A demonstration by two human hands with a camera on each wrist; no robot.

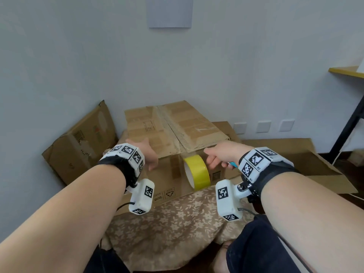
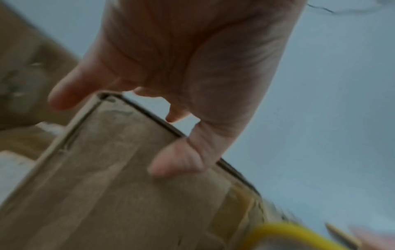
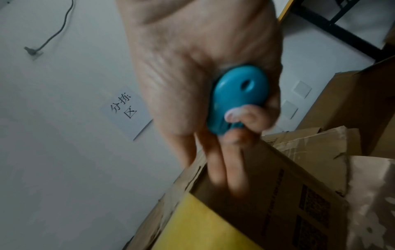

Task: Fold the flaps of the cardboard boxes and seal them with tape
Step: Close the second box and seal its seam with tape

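On a cloth-covered tabletop (image 1: 177,223) sits a cardboard box (image 1: 153,133), its top flaps (image 1: 189,123) folded flat and meeting at a centre seam. No yellow strip shows along that seam, so sealing looks unfinished. A yellow tape roll (image 1: 198,174) hangs at the seam's near end. The left hand (image 1: 145,152) grips the box's near edge. The right hand (image 1: 220,154) curls round a blue cutter (image 3: 235,94), two fingers straight. Other boxes (image 1: 78,146) crowd both sides.

On wall sheet (image 3: 126,112): "分拣区"; on rt wrist marker block (image 1: 258,162): "R1", "R2".
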